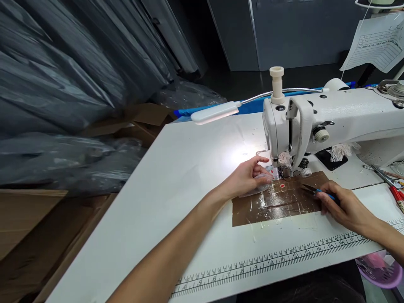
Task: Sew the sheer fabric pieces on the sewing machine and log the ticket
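A white sewing machine [350, 115] stands at the right of the white table. My left hand [251, 176] is beside its needle area, fingers closed on a piece of sheer pale fabric [254, 191] that hangs below the fingers. In my right hand [342, 204] is a small pair of blue-handled snips [315, 190], its dark tips pointing left over the brown taped patch [284, 206]. A small red mark shows on the patch between the hands.
A ruler strip [271, 264] runs along the table's front edge. A lamp [216, 112] lights the table behind my left hand. Scissors and red-handled tools [397, 198] lie at the far right. A purple basket [381, 275] sits below the edge; cardboard boxes stand left.
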Action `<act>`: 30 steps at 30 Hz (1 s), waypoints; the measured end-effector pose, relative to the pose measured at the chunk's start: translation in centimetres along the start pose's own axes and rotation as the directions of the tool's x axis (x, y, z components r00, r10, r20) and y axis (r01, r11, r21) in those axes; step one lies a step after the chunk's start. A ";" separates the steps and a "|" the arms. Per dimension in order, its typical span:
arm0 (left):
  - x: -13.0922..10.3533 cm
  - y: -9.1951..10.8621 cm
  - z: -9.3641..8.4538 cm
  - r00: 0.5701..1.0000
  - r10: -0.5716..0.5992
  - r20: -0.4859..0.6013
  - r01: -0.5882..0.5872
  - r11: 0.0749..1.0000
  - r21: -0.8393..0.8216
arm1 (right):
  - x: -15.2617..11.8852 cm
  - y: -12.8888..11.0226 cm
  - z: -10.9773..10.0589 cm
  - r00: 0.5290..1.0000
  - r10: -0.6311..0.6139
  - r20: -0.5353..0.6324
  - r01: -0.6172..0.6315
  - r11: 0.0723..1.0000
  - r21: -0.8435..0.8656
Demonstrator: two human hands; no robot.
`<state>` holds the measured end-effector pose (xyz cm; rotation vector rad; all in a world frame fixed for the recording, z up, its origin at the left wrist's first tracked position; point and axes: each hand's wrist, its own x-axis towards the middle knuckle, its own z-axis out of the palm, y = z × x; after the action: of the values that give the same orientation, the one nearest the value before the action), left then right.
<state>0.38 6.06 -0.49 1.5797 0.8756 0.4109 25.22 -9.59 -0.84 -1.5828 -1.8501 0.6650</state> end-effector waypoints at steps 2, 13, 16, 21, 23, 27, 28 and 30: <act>-0.1 0.1 -0.1 0.999 -0.028 0.016 0.028 1.000 0.005 | 1.2 -0.9 0.9 0.997 0.043 0.058 -0.045 0.998 0.035; -0.1 0.5 1.6 0.999 -0.024 -0.023 0.020 0.988 -0.156 | 6.3 -3.3 3.3 0.969 0.242 0.051 -0.209 0.912 -0.353; -0.1 0.5 1.7 0.999 -0.031 -0.035 0.026 0.987 -0.158 | 6.6 -3.5 3.7 0.964 0.255 0.074 -0.214 0.913 -0.347; -0.2 0.5 1.8 0.998 -0.044 -0.050 0.035 0.986 -0.162 | 6.8 -3.7 3.8 0.975 0.207 0.082 -0.175 0.941 -0.289; -0.2 0.5 1.7 0.997 -0.048 -0.057 0.038 0.985 -0.168 | 6.8 -3.8 3.9 0.977 0.198 0.084 -0.167 0.946 -0.277; -0.2 0.5 1.6 0.997 -0.053 -0.056 0.041 0.980 -0.196 | 7.0 -3.9 4.1 0.983 0.173 0.063 -0.143 0.931 -0.336; -0.2 0.5 1.6 0.997 -0.055 -0.056 0.042 0.978 -0.203 | 7.0 -3.8 4.2 0.985 0.163 0.059 -0.132 0.926 -0.352; -0.2 0.6 1.6 0.997 -0.061 -0.057 0.047 0.976 -0.210 | 7.1 -3.6 4.4 0.989 0.143 0.050 -0.113 0.918 -0.380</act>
<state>1.52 4.87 -0.25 1.3533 0.8914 0.4995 18.81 -3.15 -0.44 -1.9614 -2.0342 0.4470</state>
